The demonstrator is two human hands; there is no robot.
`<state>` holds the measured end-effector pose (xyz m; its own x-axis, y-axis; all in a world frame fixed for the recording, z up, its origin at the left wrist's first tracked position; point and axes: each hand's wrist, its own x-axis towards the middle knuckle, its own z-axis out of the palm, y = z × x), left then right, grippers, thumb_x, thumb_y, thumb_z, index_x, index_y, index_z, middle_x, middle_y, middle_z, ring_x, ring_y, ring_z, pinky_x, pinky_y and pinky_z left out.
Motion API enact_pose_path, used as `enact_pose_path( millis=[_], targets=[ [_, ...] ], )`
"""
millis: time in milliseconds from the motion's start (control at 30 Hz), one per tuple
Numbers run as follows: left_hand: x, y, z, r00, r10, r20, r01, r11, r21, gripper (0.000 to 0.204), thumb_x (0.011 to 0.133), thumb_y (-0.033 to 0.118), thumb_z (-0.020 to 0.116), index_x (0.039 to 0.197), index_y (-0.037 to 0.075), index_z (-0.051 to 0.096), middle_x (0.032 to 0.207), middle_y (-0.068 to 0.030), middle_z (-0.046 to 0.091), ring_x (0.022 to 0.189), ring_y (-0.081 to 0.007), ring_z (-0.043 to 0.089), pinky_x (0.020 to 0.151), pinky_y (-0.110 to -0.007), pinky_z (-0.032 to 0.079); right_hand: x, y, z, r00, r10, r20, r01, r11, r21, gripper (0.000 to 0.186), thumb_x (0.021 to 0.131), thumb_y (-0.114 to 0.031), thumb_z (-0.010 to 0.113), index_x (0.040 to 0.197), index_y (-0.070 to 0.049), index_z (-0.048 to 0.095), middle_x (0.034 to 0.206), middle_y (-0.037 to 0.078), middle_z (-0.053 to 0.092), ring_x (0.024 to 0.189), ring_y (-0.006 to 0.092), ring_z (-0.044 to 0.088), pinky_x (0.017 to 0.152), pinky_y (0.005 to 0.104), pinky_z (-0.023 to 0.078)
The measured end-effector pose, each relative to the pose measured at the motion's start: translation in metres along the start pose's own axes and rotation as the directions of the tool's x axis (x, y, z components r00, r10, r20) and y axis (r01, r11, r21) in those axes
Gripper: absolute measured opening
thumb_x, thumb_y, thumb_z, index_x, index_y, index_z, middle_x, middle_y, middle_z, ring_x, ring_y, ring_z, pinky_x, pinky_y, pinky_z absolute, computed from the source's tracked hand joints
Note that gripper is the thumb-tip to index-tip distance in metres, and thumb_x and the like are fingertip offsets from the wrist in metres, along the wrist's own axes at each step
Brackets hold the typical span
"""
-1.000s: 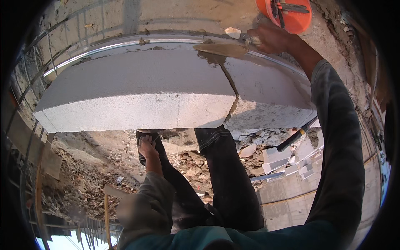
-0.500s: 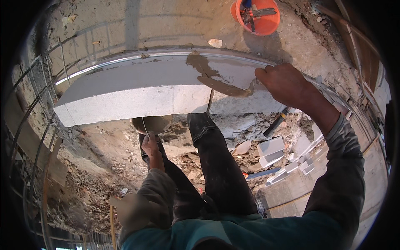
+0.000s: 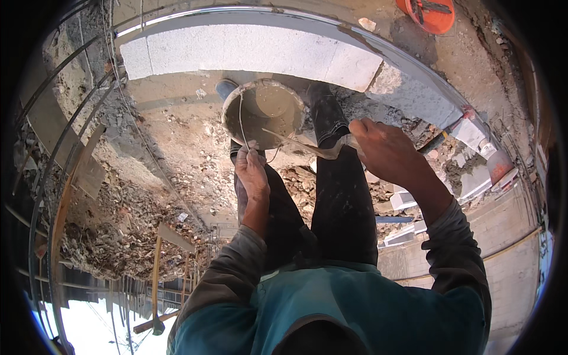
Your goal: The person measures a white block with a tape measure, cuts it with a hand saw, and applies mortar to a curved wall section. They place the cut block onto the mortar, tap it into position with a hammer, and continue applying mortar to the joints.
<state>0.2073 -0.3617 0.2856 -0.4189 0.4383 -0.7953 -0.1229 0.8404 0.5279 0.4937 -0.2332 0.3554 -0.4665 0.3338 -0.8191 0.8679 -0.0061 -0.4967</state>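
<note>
My left hand (image 3: 251, 171) grips the wire handle of a round bucket (image 3: 251, 103), which is tilted so that its mouth faces me. Wet grey mortar lies inside. My right hand (image 3: 387, 151) is closed round a trowel (image 3: 325, 152), its handle hidden in the fist. The mortar-smeared blade points left, near the bucket's lower right rim. Beyond the bucket runs a row of long white blocks (image 3: 248, 50), one butting against a lower, greyish block (image 3: 414, 94) on the right.
An orange bucket (image 3: 441, 22) with tools stands at the far right. Bent steel bars (image 3: 56, 148) rise on the left. Rubble (image 3: 136, 236) covers the ground around my legs. White block offcuts (image 3: 473, 133) and a blue bar (image 3: 394, 219) lie on the right.
My right hand has brought the trowel back from the block top toward the bucket. The bucket now shows more fully, its mouth tipped toward me. My view has shifted nearer my body.
</note>
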Motion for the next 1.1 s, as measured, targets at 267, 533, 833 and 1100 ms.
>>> enact_pose_path(
  millis=[267,533,833,1100],
  targets=[
    [-0.095,0.084,-0.019,0.987,0.065,0.146,-0.018,0.952,-0.306,0.02,0.089,-0.003,0.045,0.102,0.003,0.058,0.073,0.0065,0.045,0.06,-0.001,0.032,0.053,-0.019,0.026,0.113,-0.07,0.089,0.982,-0.15,-0.116,0.127,0.974,-0.187,0.025,0.084,-0.004,0.053,0.108,0.004,0.057,0.086,0.02,0.067,0.086,0.0337,0.069,0.073,0.0425,0.055],
    [-0.144,0.158,-0.038,0.832,0.349,0.431,-0.314,0.937,-0.153,0.028,0.085,-0.006,0.044,0.108,-0.004,0.061,0.063,0.006,0.044,0.055,0.0,0.034,0.05,-0.019,0.026,0.064,-0.128,0.081,0.92,-0.316,-0.231,0.285,0.945,-0.159,0.021,0.086,-0.009,0.051,0.103,0.003,0.055,0.082,0.022,0.066,0.082,0.0388,0.067,0.072,0.0438,0.053],
    [-0.139,0.22,-0.025,0.655,0.503,0.564,-0.527,0.839,-0.138,0.029,0.085,-0.003,0.046,0.108,-0.001,0.064,0.063,0.0059,0.046,0.056,-0.0005,0.037,0.051,-0.02,0.03,0.077,-0.133,0.031,0.854,-0.102,-0.511,0.337,0.856,0.392,0.038,0.079,-0.021,0.072,0.106,-0.002,0.052,0.084,0.023,0.065,0.075,0.0447,0.062,0.069,0.0455,0.051],
    [-0.083,0.245,-0.011,0.81,0.481,0.336,-0.353,0.857,-0.376,0.026,0.086,0.003,0.046,0.102,-0.005,0.065,0.06,0.0049,0.046,0.052,-0.0039,0.038,0.048,-0.023,0.033,0.06,-0.112,-0.014,0.776,-0.11,-0.622,0.46,0.773,0.437,0.041,0.071,-0.011,0.072,0.11,-0.003,0.064,0.094,0.018,0.07,0.083,0.0314,0.066,0.079,0.0361,0.051]
  ],
)
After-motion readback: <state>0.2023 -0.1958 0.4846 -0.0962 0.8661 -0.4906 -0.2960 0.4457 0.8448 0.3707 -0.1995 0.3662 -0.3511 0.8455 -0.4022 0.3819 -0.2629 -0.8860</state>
